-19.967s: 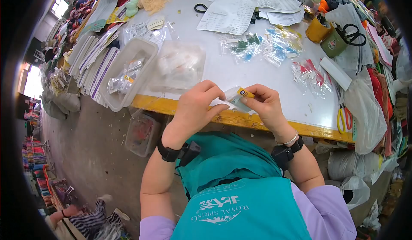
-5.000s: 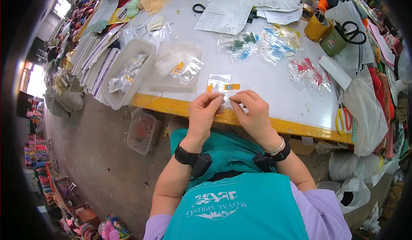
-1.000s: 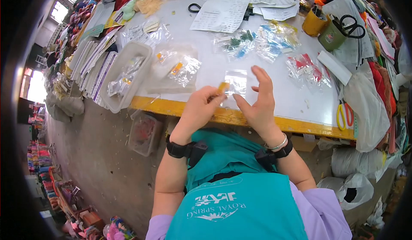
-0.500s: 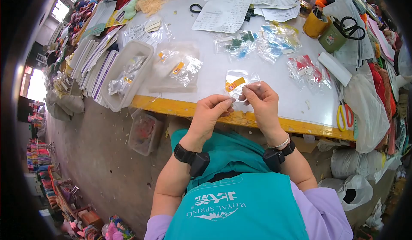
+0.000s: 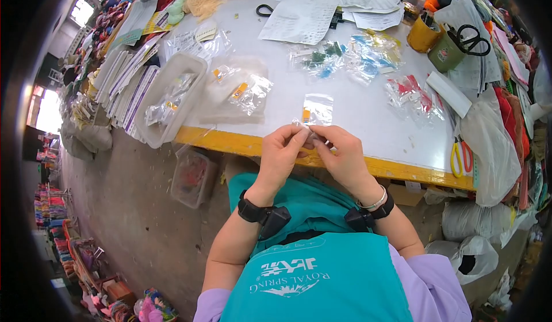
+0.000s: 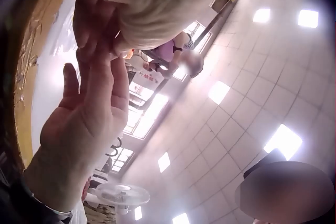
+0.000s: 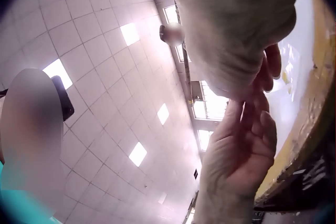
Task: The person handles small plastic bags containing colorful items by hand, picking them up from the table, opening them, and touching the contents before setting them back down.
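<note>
My left hand (image 5: 280, 155) and right hand (image 5: 344, 154) meet at the table's front edge, fingertips together. Between them they pinch a small clear plastic bag (image 5: 298, 123), mostly covered by the fingers. Just beyond the fingertips, another flat clear bag (image 5: 320, 107) lies on the white table, an orange label (image 5: 306, 115) showing at its left side. In the left wrist view, the left hand (image 6: 86, 111) has its thumb and fingers drawn together against the other hand. The right wrist view shows the right hand (image 7: 236, 40) from behind, its fingertips touching those of the left.
Left of the hands, orange-labelled bags (image 5: 246, 94) lie on a translucent box, beside an open plastic bin (image 5: 198, 71) of bags. Packets with red pieces (image 5: 411, 94) and blue ones (image 5: 368, 63) lie to the right. Scissors (image 5: 458, 158) hang at the front edge.
Two orange-labelled bags have come onto the translucent box over the last 20 seconds. The right hand, spread a second ago and then pinching a labelled bag, has drawn in against the left fingertips.
</note>
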Available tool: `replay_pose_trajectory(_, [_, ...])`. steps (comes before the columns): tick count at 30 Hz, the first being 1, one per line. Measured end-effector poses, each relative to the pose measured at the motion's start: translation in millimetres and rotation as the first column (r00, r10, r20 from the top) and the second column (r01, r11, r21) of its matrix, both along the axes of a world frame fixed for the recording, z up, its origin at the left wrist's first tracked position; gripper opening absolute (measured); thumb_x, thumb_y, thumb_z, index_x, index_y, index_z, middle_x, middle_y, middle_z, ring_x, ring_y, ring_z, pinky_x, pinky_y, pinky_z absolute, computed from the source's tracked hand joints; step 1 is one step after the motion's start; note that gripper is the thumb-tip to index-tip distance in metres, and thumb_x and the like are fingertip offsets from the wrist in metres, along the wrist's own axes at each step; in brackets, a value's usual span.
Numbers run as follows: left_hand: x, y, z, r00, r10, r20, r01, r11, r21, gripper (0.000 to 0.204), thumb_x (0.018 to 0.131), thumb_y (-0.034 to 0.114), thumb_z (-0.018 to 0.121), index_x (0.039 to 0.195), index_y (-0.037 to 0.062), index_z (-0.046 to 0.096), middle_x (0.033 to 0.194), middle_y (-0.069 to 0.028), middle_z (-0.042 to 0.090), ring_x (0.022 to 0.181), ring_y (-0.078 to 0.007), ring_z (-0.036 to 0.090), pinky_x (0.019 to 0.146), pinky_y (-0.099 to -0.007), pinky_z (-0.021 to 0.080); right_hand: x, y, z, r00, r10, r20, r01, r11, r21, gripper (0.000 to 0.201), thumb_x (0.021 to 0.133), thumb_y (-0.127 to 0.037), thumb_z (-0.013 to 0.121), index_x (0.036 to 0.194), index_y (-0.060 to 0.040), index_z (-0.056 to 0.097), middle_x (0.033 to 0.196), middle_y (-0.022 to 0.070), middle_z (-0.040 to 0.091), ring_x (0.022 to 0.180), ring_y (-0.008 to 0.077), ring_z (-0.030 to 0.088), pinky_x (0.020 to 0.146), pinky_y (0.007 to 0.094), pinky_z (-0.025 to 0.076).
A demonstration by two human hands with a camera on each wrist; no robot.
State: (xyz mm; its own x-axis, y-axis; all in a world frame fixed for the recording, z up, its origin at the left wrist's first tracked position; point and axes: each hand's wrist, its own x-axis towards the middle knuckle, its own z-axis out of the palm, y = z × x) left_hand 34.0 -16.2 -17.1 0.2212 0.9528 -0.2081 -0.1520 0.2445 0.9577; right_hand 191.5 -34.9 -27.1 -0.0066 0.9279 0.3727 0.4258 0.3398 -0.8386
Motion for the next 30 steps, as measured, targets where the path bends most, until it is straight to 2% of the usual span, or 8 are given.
replay_pose_trajectory(4, [-0.6, 0.3, -0.7, 0.999, 0.04, -0.023, -0.04, 0.999, 0.004, 0.015, 0.096, 0.017, 0.061, 0.093, 0.0033, 0.065, 0.084, -0.0011, 0.066, 0.079, -0.0087, 0.063, 0.069, -0.0235, 0.052, 0.9, -2.3, 1.5, 0.993, -0.007, 0.12, 0.0, 0.998, 0.059, 0.022, 0.083, -0.004, 0.065, 0.104, -0.004, 0.069, 0.084, 0.0128, 0.068, 0.075, 0.0288, 0.066, 0.065, 0.0369, 0.053])
replay_pose_trajectory(10, [-6.7, 2.6, -18.8, 0.999, -0.037, -0.039, 0.042, 0.988, 0.145, 0.014, 0.095, 0.016, 0.063, 0.09, 0.0026, 0.064, 0.08, -0.0008, 0.064, 0.074, -0.0064, 0.057, 0.068, -0.0213, 0.047, -2.0, -2.3, 3.9, 0.994, -0.025, 0.111, 0.014, 0.995, 0.096, 0.022, 0.081, -0.01, 0.07, 0.103, -0.0056, 0.07, 0.084, 0.0117, 0.069, 0.077, 0.0276, 0.067, 0.066, 0.036, 0.053])
replay_pose_trajectory(14, [-4.8, 3.0, -28.9, 0.995, -0.024, -0.098, 0.047, 0.969, 0.244, 0.015, 0.094, 0.014, 0.065, 0.086, 0.0021, 0.063, 0.077, 0.0019, 0.061, 0.069, -0.0048, 0.052, 0.064, -0.0214, 0.043, -0.2, -5.3, 0.8, 1.0, -0.002, -0.03, -0.001, 0.992, -0.126, 0.016, 0.08, -0.012, 0.071, 0.094, -0.0041, 0.071, 0.08, 0.0122, 0.069, 0.069, 0.0246, 0.067, 0.061, 0.0337, 0.053])
replay_pose_trajectory(16, [-3.1, 0.2, -19.6, 0.976, 0.004, -0.216, 0.064, 0.949, 0.307, 0.015, 0.092, 0.013, 0.065, 0.084, 0.0012, 0.063, 0.075, 0.0016, 0.059, 0.067, -0.0054, 0.049, 0.062, -0.0223, 0.041, 0.2, -6.0, -1.2, 0.994, -0.016, -0.104, -0.005, 0.98, -0.199, 0.011, 0.081, -0.012, 0.07, 0.088, -0.0031, 0.071, 0.077, 0.0125, 0.069, 0.063, 0.0226, 0.066, 0.058, 0.0324, 0.051])
replay_pose_trajectory(20, [0.8, -4.7, -14.6, 0.922, 0.066, -0.382, 0.129, 0.877, 0.462, 0.015, 0.091, 0.011, 0.065, 0.082, -0.0006, 0.061, 0.07, 0.0, 0.055, 0.064, -0.0071, 0.045, 0.058, -0.0242, 0.039, 3.1, -6.5, -2.2, 0.998, -0.018, -0.063, 0.004, 0.977, -0.212, 0.009, 0.081, -0.01, 0.067, 0.084, -0.0027, 0.071, 0.072, 0.0127, 0.067, 0.057, 0.02, 0.063, 0.054, 0.0308, 0.049])
replay_pose_trajectory(26, [9.0, -10.4, -16.9, 0.892, 0.167, -0.42, 0.101, 0.833, 0.544, 0.009, 0.087, 0.006, 0.063, 0.082, -0.0011, 0.06, 0.068, -0.0064, 0.056, 0.06, -0.0121, 0.05, 0.056, -0.0287, 0.042, -2.8, -4.7, -7.8, 0.984, -0.154, -0.09, 0.139, 0.978, -0.154, 0.008, 0.079, -0.007, 0.066, 0.083, -0.0018, 0.069, 0.07, 0.0123, 0.066, 0.057, 0.0194, 0.063, 0.054, 0.0299, 0.049])
replay_pose_trajectory(28, [8.1, -14.8, -17.2, 0.806, 0.266, -0.529, 0.099, 0.82, 0.564, 0.008, 0.083, 0.005, 0.065, 0.084, -0.0008, 0.06, 0.068, -0.0082, 0.056, 0.059, -0.0148, 0.051, 0.056, -0.0297, 0.043, -2.2, -0.3, -11.0, 0.962, -0.234, -0.144, 0.21, 0.964, -0.164, 0.007, 0.078, -0.006, 0.066, 0.083, -0.0009, 0.068, 0.072, 0.0124, 0.066, 0.058, 0.0198, 0.063, 0.054, 0.0296, 0.049])
replay_pose_trajectory(30, [5.8, -14.8, -17.4, 0.723, 0.346, -0.598, 0.077, 0.82, 0.568, 0.009, 0.079, 0.005, 0.066, 0.086, 0.0017, 0.061, 0.069, -0.009, 0.056, 0.059, -0.0191, 0.054, 0.056, -0.0319, 0.044, -3.1, -0.9, -7.0, 0.969, -0.178, -0.171, 0.165, 0.982, -0.089, 0.007, 0.077, -0.004, 0.066, 0.083, -0.0003, 0.068, 0.074, 0.0124, 0.066, 0.059, 0.0191, 0.063, 0.055, 0.029, 0.05])
